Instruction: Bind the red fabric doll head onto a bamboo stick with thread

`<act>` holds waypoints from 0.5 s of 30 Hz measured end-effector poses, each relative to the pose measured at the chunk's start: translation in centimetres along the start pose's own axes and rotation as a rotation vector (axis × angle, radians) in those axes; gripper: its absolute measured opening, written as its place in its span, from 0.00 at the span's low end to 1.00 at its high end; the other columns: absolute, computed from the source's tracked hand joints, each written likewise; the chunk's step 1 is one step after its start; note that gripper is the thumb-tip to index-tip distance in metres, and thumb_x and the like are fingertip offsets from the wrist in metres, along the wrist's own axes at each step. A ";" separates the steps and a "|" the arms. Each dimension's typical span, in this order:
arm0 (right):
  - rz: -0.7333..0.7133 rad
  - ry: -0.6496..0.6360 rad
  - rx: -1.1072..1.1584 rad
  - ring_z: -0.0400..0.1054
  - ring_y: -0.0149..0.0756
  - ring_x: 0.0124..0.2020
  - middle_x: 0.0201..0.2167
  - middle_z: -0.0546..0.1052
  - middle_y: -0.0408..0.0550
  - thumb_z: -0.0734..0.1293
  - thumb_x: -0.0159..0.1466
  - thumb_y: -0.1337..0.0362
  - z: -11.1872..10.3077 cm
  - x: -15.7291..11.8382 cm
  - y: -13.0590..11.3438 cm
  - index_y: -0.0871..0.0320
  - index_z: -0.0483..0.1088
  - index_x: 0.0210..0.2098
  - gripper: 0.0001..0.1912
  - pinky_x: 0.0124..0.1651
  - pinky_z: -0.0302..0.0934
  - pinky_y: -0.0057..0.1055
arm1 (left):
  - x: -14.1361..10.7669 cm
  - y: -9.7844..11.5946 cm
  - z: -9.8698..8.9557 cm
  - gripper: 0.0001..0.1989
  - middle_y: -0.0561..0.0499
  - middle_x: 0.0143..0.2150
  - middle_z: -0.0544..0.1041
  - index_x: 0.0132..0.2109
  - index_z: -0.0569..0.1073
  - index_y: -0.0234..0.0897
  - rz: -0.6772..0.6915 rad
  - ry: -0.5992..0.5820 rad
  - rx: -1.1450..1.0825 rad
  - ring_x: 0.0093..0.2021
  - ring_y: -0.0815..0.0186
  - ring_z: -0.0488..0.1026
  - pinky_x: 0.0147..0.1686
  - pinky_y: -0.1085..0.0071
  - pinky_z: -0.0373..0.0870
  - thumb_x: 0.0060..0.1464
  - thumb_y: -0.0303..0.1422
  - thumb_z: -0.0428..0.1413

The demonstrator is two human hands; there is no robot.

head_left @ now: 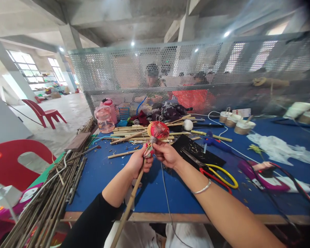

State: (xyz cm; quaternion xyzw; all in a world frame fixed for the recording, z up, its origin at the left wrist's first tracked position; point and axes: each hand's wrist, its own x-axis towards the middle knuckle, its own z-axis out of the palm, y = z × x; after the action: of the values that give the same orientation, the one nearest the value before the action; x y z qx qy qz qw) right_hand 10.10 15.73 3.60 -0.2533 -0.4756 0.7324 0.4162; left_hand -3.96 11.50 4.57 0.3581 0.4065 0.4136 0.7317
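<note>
My left hand (138, 162) is closed around a thin bamboo stick (127, 208) and the gathered cloth ends at its top. The stick slants down toward my lap. Above my fingers sits a round bundle wrapped in red patterned cloth (159, 130), its neck bound with grey string (153, 140). Close against that neck, my right hand (166, 154) pinches with thumb and fingers at the binding. A grey length of string (166, 187) hangs from beneath this hand over the table edge. Both fingertips' exact contact is partly hidden.
Scissors with red and yellow handles (222, 174) lie on a black cloth right of my hands. Bamboo pieces (129, 134), a white ball (188, 125) and a blue glue gun (215, 142) are behind. Sticks (54, 193) line the left; a perforated screen (113, 72) stands ahead, people beyond.
</note>
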 end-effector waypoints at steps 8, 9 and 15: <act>0.023 0.123 -0.038 0.37 0.18 0.12 0.10 0.53 0.30 0.75 0.45 0.54 0.2 0.5 0.4 0.61 0.66 0.25 0.20 0.14 0.27 0.21 | -0.1 -1.3 0.4 0.15 0.55 0.23 0.67 0.33 0.67 0.37 0.418 0.337 0.562 0.20 0.72 0.62 0.19 0.78 0.54 0.51 0.46 0.55; 0.017 0.126 -0.038 0.37 0.18 0.12 0.11 0.53 0.30 0.74 0.46 0.54 0.2 0.5 0.4 0.61 0.66 0.26 0.20 0.14 0.28 0.21 | -0.1 -1.4 0.6 0.17 0.56 0.21 0.65 0.29 0.65 0.37 0.397 0.329 0.568 0.19 0.73 0.60 0.19 0.78 0.52 0.52 0.46 0.54; -0.019 0.014 0.085 0.37 0.17 0.12 0.11 0.57 0.31 0.75 0.45 0.59 0.2 -0.3 -0.5 0.61 0.70 0.31 0.18 0.15 0.31 0.20 | -1.3 -0.4 1.1 0.23 0.63 0.15 0.52 0.27 0.56 0.40 0.065 0.042 0.180 0.12 0.78 0.44 0.13 0.81 0.41 0.51 0.56 0.48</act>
State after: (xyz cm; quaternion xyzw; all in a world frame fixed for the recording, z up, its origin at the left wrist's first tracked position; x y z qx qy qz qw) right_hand 10.32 15.50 4.14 -0.2359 -0.4435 0.7461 0.4371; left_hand -3.27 10.00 5.08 0.4270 0.4453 0.4063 0.6740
